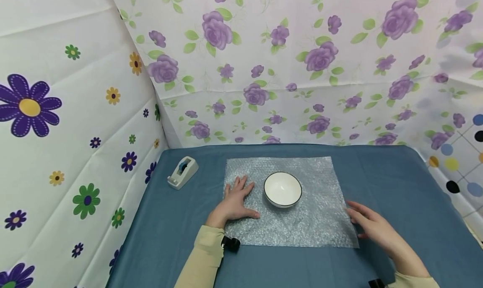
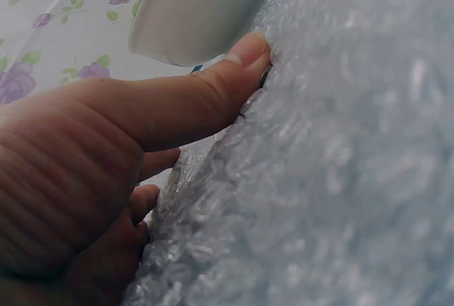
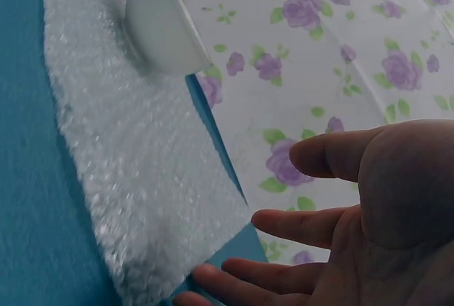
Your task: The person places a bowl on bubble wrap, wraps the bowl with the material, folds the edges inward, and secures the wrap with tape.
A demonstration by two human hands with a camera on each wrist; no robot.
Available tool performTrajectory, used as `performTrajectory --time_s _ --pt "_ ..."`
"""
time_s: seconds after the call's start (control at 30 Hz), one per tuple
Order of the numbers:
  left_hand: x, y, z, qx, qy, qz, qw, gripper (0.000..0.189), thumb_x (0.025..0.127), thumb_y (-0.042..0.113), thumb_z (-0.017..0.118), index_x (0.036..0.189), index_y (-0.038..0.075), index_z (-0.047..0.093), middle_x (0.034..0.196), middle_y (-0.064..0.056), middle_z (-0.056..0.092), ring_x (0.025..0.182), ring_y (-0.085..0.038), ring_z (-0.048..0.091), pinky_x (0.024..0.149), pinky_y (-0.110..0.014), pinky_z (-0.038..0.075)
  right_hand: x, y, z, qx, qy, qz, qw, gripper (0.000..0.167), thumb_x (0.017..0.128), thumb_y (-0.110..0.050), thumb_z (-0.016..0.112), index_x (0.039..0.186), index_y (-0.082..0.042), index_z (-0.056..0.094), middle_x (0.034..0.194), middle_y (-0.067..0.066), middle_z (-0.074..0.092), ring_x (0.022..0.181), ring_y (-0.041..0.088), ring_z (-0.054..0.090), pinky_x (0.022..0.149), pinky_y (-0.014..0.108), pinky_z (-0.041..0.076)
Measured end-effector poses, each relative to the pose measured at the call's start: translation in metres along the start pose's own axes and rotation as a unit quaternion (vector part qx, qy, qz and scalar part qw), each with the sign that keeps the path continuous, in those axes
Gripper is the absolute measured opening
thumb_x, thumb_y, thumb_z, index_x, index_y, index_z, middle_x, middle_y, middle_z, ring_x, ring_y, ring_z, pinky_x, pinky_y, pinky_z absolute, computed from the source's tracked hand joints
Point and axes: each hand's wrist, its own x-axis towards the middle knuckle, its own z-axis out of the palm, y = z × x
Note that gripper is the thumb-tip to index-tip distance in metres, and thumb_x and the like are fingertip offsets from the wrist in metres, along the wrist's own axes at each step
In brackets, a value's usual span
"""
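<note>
A white bowl [image 1: 282, 190] with a dark rim stands upright near the middle of a bubble wrap sheet [image 1: 313, 225] spread on the table. My left hand [image 1: 235, 200] rests on the left part of the sheet, fingers spread, with the thumb towards the bowl but apart from it. At the sheet's right edge is my right hand [image 1: 367, 223], its fingers loosely extended and holding nothing. In the right wrist view the right hand [image 3: 340, 228] is beside the sheet's corner; whether a fingertip touches it I cannot tell.
A white tape dispenser [image 1: 183, 172] sits at the back left of the blue-covered table [image 1: 151, 237]. Flower-patterned curtains [image 1: 256, 70] hang behind the table and along its left side. A dotted cloth [image 1: 460, 166] hangs at the right.
</note>
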Motion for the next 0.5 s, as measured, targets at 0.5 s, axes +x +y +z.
performTrajectory --time_s 0.5 --pt "-0.003 0.0 -0.001 -0.008 -0.001 0.003 1.0 0.109 0.083 0.048 0.093 0.168 0.01 0.036 0.178 -0.017 0.009 0.164 -0.04 -0.003 0.126 -0.068 -0.005 0.005 0.013 0.0 0.022 -0.013 0.034 0.9991 0.089 0.111 -0.064 0.041 0.17 0.0 0.02 0.167 0.038 0.021 0.127 0.042 0.064 0.087 0.047 0.062"
